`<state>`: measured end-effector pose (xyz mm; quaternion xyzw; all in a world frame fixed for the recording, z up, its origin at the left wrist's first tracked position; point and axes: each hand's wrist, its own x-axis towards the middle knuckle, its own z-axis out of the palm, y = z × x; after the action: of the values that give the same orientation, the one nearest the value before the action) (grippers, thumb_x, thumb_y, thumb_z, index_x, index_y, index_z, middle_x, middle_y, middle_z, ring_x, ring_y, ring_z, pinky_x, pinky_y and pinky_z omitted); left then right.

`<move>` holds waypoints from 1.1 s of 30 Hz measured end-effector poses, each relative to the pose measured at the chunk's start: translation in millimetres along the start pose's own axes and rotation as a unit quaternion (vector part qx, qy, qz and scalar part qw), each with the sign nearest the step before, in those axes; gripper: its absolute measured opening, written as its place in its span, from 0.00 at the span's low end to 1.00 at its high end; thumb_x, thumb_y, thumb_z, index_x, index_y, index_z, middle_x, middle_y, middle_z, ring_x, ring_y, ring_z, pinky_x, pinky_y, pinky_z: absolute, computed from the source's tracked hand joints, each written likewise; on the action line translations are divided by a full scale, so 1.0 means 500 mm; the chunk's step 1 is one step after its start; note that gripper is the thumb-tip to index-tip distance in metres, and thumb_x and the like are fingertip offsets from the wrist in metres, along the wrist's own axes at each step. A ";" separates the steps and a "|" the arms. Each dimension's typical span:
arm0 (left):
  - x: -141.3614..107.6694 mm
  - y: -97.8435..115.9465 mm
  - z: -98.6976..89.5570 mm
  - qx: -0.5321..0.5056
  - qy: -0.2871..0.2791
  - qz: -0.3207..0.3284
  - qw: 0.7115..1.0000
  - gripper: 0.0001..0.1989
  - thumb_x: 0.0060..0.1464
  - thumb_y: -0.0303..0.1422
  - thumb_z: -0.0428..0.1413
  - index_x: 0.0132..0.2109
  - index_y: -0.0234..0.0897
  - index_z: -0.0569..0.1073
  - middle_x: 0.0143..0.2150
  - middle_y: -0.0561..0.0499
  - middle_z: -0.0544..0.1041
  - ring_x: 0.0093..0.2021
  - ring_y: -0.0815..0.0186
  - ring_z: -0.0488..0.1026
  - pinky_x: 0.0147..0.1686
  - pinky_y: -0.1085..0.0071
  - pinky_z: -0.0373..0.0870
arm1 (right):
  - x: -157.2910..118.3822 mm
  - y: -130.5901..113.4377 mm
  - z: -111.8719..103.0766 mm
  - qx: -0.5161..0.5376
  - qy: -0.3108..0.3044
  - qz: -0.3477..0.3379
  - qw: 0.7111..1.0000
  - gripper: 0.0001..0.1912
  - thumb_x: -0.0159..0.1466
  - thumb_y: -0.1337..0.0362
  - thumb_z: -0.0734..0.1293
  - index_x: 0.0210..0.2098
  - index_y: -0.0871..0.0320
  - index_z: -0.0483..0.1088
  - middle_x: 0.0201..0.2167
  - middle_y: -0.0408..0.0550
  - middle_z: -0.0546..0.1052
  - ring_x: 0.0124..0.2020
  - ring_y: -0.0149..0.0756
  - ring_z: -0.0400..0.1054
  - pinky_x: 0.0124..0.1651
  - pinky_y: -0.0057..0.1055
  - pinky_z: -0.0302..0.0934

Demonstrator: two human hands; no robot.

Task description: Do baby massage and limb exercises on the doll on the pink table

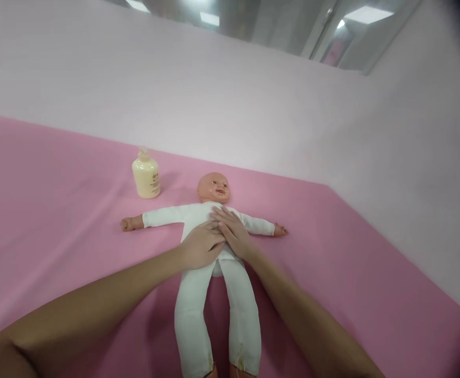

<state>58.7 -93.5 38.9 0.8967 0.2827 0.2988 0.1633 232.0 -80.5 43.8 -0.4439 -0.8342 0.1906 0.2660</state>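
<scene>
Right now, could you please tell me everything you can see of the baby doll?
The baby doll lies face up on the pink sheet, arms spread wide, legs straight toward the camera. Its bald head looks like plastic; a white cloth one-piece covers body and limbs. The left hand and right hand rest flat on its torso.

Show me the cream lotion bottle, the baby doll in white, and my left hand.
cream lotion bottle [146, 180], head view, on its body.
baby doll in white [213, 188], head view, on its head.
left hand [201, 244], head view, back of hand.

White-suited doll [198, 220], cream-yellow bottle [146, 180], plain pink cloth [56, 210], pale pink wall [214, 94].
</scene>
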 end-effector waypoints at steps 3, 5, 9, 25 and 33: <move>-0.002 -0.009 0.001 -0.033 0.033 -0.034 0.998 0.17 0.64 0.30 0.45 0.35 0.39 0.79 0.41 0.47 0.81 0.50 0.59 0.74 0.59 0.58 0.67 | -0.005 0.002 0.019 -0.023 0.037 0.084 0.996 0.28 0.73 0.54 0.48 0.68 0.53 0.59 0.71 0.48 0.57 0.74 0.45 0.43 0.72 0.57 0.39; -0.005 -0.017 0.004 -0.054 0.072 -0.074 0.993 0.18 0.65 0.31 0.44 0.39 0.39 0.79 0.46 0.47 0.81 0.55 0.59 0.73 0.63 0.57 0.65 | -0.010 -0.005 0.034 -0.047 0.040 0.115 0.991 0.30 0.73 0.54 0.47 0.70 0.57 0.55 0.72 0.51 0.54 0.74 0.47 0.42 0.72 0.57 0.39; -0.010 -0.026 0.011 -0.061 0.130 -0.178 0.974 0.23 0.67 0.36 0.41 0.62 0.35 0.70 0.68 0.44 0.65 0.69 0.58 0.60 0.69 0.54 0.55 | -0.018 -0.021 0.053 -0.093 0.035 0.110 0.989 0.36 0.72 0.52 0.51 0.71 0.70 0.48 0.72 0.65 0.48 0.74 0.54 0.38 0.72 0.60 0.38; 0.003 -0.048 -0.008 -0.029 0.049 -0.105 0.993 0.25 0.69 0.38 0.37 0.61 0.39 0.72 0.64 0.48 0.72 0.69 0.60 0.61 0.70 0.52 0.50 | -0.019 -0.034 0.005 0.157 -0.038 -0.051 0.986 0.20 0.69 0.58 0.59 0.26 0.57 0.73 0.31 0.46 0.79 0.37 0.36 0.73 0.47 0.36 0.67; 0.002 -0.082 0.012 0.055 0.088 -0.210 0.972 0.29 0.67 0.40 0.39 0.69 0.31 0.59 0.71 0.38 0.59 0.72 0.56 0.53 0.69 0.51 0.51 | -0.024 -0.032 0.019 0.193 0.091 0.080 0.974 0.24 0.68 0.56 0.58 0.16 0.56 0.61 0.15 0.40 0.63 0.22 0.31 0.63 0.31 0.30 0.60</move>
<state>46.2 -61.3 15.9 0.7948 0.4940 0.3201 0.1474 221.5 -100.1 41.9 -0.4646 -0.7158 0.3277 0.4055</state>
